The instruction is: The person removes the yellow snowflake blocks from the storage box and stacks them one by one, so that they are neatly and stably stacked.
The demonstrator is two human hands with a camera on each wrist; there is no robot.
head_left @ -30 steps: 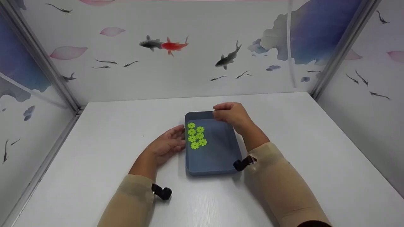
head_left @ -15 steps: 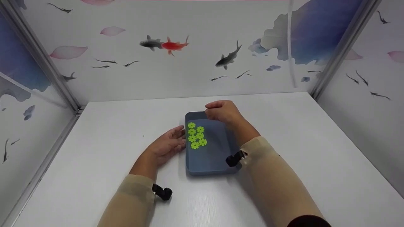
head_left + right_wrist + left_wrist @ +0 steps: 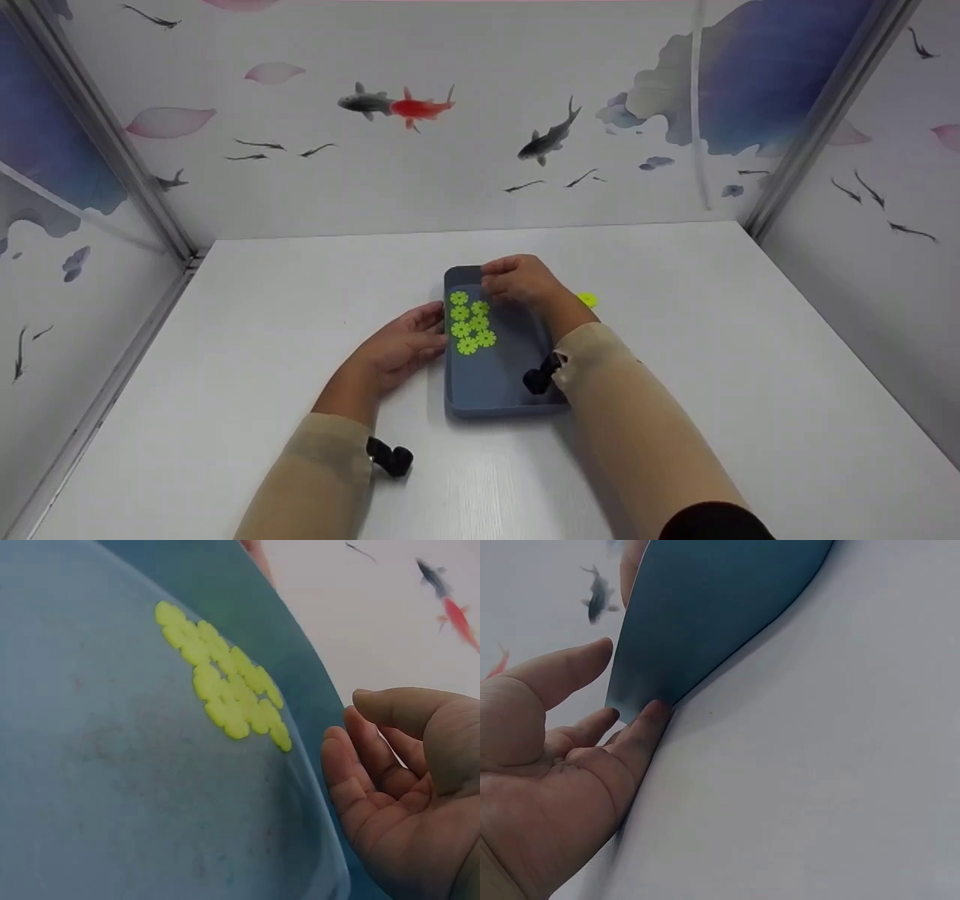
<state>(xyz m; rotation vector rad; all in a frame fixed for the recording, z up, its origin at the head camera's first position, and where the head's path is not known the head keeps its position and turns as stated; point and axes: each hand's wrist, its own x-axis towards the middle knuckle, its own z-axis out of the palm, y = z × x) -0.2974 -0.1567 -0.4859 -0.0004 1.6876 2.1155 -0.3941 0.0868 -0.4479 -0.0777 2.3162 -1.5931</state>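
A grey-blue rectangular tray (image 3: 499, 382) lies on the white table. Several yellow-green flower-shaped discs (image 3: 467, 345) sit flat in its left part, in two rough rows that also show in the right wrist view. My left hand (image 3: 397, 349) is at the tray's left side, its fingertips against the outer wall (image 3: 705, 607) and its thumb apart. My right hand (image 3: 521, 281) hangs over the tray's far end with fingers loosely bent. No piece shows between thumb and fingers (image 3: 341, 761) in the right wrist view.
A yellow-green piece (image 3: 587, 300) lies right of the tray, partly covered by my right wrist. White panels printed with fish stand behind the table (image 3: 300, 292) and at both sides. Small black cameras (image 3: 390, 457) stick out from the sleeves.
My right hand has moved left over the tray's far end and then lower. The yellow-green piece beside my right wrist has come into sight. My left hand and the discs stay put.
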